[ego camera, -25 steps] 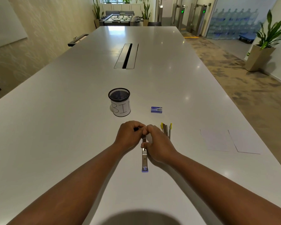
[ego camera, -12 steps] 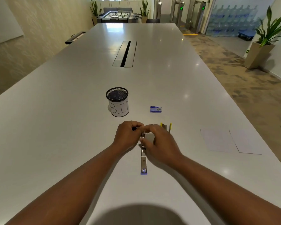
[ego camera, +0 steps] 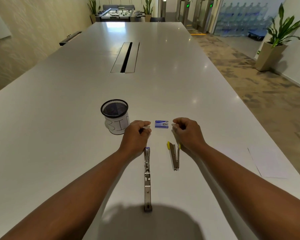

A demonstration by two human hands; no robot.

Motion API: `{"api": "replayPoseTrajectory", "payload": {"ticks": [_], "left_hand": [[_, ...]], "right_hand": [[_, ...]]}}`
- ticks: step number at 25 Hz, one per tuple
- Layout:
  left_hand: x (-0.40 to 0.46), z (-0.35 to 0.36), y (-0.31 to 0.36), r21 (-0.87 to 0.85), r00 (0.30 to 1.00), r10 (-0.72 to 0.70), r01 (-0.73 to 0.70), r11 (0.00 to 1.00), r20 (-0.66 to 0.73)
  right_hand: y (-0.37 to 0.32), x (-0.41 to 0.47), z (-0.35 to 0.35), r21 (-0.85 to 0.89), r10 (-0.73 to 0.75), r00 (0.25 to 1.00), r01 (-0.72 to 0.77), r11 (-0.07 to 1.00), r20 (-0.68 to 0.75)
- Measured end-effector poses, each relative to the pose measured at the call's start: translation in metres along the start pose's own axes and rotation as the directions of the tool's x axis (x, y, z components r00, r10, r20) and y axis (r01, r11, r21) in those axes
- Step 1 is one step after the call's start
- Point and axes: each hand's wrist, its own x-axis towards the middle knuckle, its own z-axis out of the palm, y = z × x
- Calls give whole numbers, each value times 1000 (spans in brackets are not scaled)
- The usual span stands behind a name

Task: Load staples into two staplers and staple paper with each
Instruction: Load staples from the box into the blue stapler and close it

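We see two hands over a big white desk (ego camera: 59,135). The left hand (ego camera: 137,134) is loosely curled, with the finger and thumb close together. We cannot tell if something tiny sits between them. The right hand (ego camera: 187,132) is curled the same way, fingers bent in, and it holds nothing we can see. Neither hand touches a stapler.

Between the two hands, a bit farther out, lies a small blue staple box (ego camera: 161,124). It sits flat on the desk, near both sets of fingertips but apart from them.

Just under the left wrist starts a long silver stapler (ego camera: 147,177). It is opened out flat in one long line that runs back toward us. Its far tip is blue and lies just beside the left wrist.

Beside the right wrist lies a second stapler (ego camera: 174,156) with yellow ends. It is open like a letter V, with the two yellow tips pointing away from us.

To the left of the left hand stands a black mesh cup (ego camera: 115,115) with a white paper label. The left hand's knuckles are just in front of it.

Well off to the right of the right arm lie white paper sheets (ego camera: 270,163), flat on the desk.
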Motion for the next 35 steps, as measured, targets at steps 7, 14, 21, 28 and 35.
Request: {"api": "replayPoseTrajectory", "payload": {"ticks": [7, 14, 21, 28, 35], "left_hand": [[40, 15, 1, 85, 985, 108, -120, 989, 132], [60, 25, -2, 210, 940, 215, -274, 938, 266], [55, 23, -7, 211, 955, 198, -245, 946, 221], [49, 19, -9, 225, 960, 215, -252, 941, 177], [48, 20, -8, 225, 961, 225, -258, 940, 163]], "right_hand": [[1, 23, 9, -98, -122, 986, 133, 986, 115], [7, 33, 11, -122, -166, 973, 186, 975, 162], [2, 35, 9, -182, -185, 959, 226, 957, 215], [3, 37, 6, -165, -147, 959, 190, 968, 242], [1, 36, 2, -62, -75, 979, 88, 994, 191]]}}
